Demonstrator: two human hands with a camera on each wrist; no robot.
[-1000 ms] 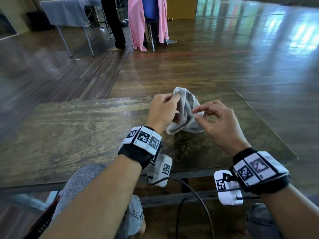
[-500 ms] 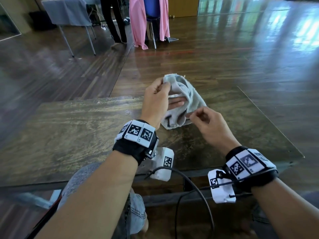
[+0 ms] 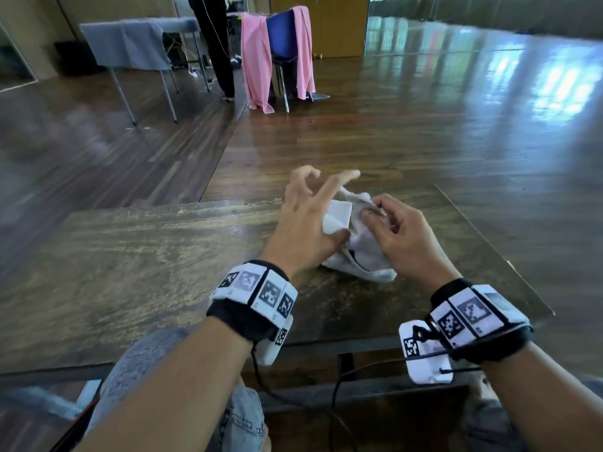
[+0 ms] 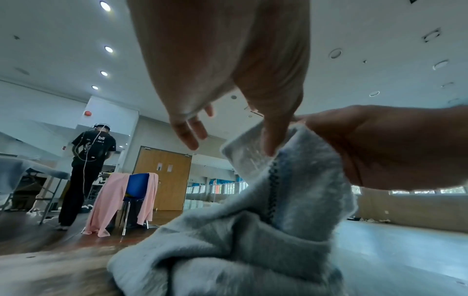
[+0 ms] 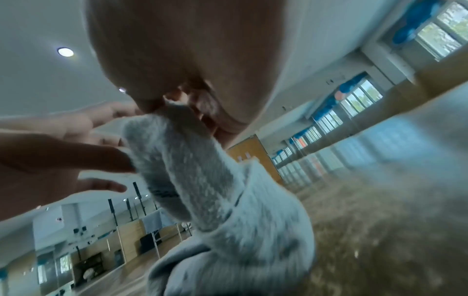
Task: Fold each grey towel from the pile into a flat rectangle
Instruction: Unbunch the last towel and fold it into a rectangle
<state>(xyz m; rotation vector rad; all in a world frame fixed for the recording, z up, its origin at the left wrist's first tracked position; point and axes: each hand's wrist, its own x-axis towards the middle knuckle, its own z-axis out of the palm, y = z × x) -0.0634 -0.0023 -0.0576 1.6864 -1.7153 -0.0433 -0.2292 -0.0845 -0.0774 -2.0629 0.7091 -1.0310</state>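
Note:
A crumpled pale grey towel [image 3: 359,256] sits bunched on the dark wooden table [image 3: 130,272], right of centre. My right hand [image 3: 372,210] pinches a fold at the top of the bunch and holds it up; in the right wrist view the towel [image 5: 228,200] hangs down from that pinch. My left hand [image 3: 329,203] is just to its left, fingers spread and straight. Only its thumb touches the towel's white label [image 4: 243,152]. The left wrist view shows the towel [image 4: 253,240] heaped low on the table, with my right hand [image 4: 380,144] on its upper edge.
A fuzzy grey cloth [image 3: 140,363] lies over my left knee below the table's near edge. Cables hang from both wrist units. Far back stand a table draped in grey cloth [image 3: 130,44], a blue chair with pink cloths [image 3: 277,53] and a person [image 3: 215,44].
The towel has come down from in front of me onto the table. My left hand has let go of it and spread its fingers. My right hand has shifted to pinch the top fold.

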